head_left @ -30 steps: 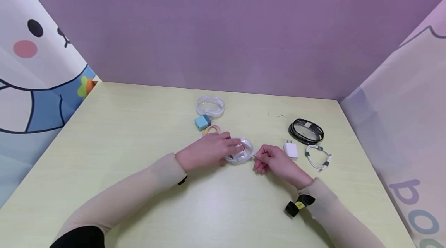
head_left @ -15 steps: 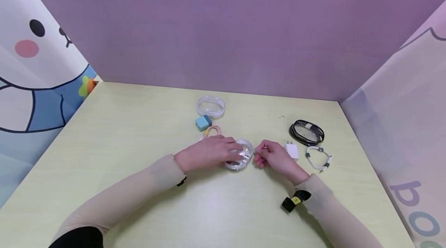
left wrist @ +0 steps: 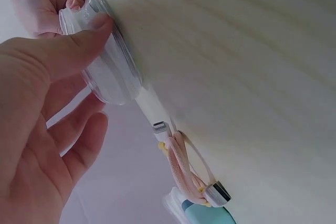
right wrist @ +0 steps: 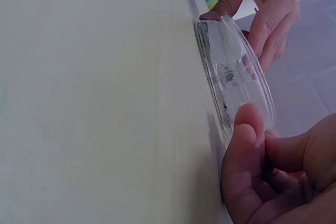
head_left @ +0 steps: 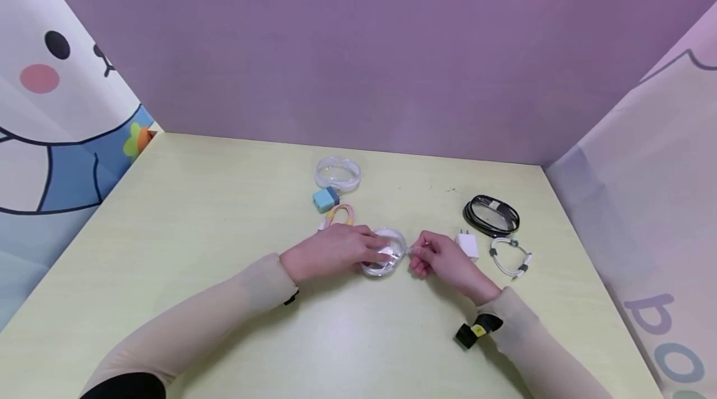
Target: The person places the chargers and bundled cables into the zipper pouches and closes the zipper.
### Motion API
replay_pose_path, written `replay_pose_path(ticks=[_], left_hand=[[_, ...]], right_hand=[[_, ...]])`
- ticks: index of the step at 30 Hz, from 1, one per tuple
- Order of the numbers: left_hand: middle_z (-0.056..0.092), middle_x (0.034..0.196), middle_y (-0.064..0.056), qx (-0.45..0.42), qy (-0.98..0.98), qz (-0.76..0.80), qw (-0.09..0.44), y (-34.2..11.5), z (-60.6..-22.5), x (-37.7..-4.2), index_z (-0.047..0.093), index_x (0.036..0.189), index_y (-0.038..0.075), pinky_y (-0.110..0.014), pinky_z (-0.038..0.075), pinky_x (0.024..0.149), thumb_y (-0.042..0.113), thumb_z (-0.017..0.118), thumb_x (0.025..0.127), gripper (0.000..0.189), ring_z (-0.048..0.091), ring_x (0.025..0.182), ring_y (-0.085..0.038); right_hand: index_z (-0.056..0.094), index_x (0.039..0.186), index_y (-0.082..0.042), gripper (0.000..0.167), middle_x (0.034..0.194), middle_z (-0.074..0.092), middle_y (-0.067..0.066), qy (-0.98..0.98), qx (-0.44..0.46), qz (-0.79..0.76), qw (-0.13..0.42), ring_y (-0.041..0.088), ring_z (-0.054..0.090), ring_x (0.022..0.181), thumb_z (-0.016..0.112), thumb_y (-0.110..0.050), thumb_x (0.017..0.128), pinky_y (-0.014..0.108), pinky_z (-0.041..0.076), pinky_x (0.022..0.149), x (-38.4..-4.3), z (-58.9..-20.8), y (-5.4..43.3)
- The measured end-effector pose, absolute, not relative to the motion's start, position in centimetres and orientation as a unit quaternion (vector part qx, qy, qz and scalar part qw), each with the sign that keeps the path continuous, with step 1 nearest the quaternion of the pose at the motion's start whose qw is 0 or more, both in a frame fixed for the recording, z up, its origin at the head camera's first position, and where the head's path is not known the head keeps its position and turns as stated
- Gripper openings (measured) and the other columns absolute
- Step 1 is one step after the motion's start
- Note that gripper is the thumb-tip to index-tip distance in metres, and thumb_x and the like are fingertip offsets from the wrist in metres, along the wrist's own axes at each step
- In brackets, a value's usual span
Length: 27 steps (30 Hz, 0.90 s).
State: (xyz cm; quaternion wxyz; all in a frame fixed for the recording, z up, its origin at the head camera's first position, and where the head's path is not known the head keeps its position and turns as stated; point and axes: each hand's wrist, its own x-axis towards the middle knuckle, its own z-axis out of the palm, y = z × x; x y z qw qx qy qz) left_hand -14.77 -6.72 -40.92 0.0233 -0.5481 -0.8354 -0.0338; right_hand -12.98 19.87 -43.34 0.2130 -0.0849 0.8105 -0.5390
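A round clear plastic case is between my two hands on the pale table. My left hand holds it from the left, with the thumb on one side and fingers on the other, as the left wrist view shows. Printed marks show through the case in the right wrist view. At its right edge, my right hand pinches with thumb and forefinger; a small pale bit shows at the fingertips in the head view. What exactly lies between those fingertips is hidden. Just beyond my left hand lies a bundled pink cable.
Behind the pink cable sit a light blue charger plug and another round clear container. To the right lie a coiled black cable, a white charger plug and a looped white cable. A purple backdrop rises at the table's far edge.
The clear case and my left hand have shifted slightly toward me, uncovering more of the pink cable. My right hand keeps its pinch at the case's edge.
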Motion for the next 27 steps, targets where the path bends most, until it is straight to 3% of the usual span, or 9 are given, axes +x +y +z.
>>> replay_pose_path(ticks=[10, 21, 27], left_hand=[[0.062, 0.135, 0.006, -0.534, -0.844, -0.035, 0.042, -6.48, -41.10, -14.51, 0.070, 0.127, 0.032, -0.029, 0.054, 0.076, 0.021, 0.082, 0.084, 0.046, 0.060, 0.111, -0.016], [0.060, 0.138, 0.005, -0.537, -0.842, -0.035, 0.022, -6.68, -40.68, -14.59, 0.069, 0.129, 0.030, -0.031, 0.053, 0.087, 0.023, 0.080, 0.086, 0.045, 0.059, 0.118, -0.018], [0.059, 0.139, 0.004, -0.542, -0.840, -0.034, 0.012, -7.32, -40.51, -14.59, 0.069, 0.129, 0.029, -0.032, 0.053, 0.087, 0.021, 0.081, 0.086, 0.045, 0.059, 0.118, -0.018]], right_hand=[[0.057, 0.095, 0.006, 0.012, 0.083, 0.068, 0.014, 0.808, -0.091, -0.539, 0.221, 0.023, 0.065, 0.073, 0.050, -0.001, 0.102, 0.033, 0.058, 0.067, -12.47, -43.32, 19.80], [0.058, 0.100, 0.008, 0.015, 0.086, 0.069, 0.015, 0.791, -0.078, -0.553, 0.250, 0.023, 0.067, 0.075, 0.048, -0.004, 0.103, 0.034, 0.058, 0.070, -12.80, -43.56, 19.99], [0.057, 0.104, 0.010, 0.017, 0.089, 0.069, 0.017, 0.781, -0.070, -0.567, 0.254, 0.022, 0.067, 0.076, 0.049, -0.006, 0.103, 0.033, 0.058, 0.072, -12.77, -43.44, 19.96]])
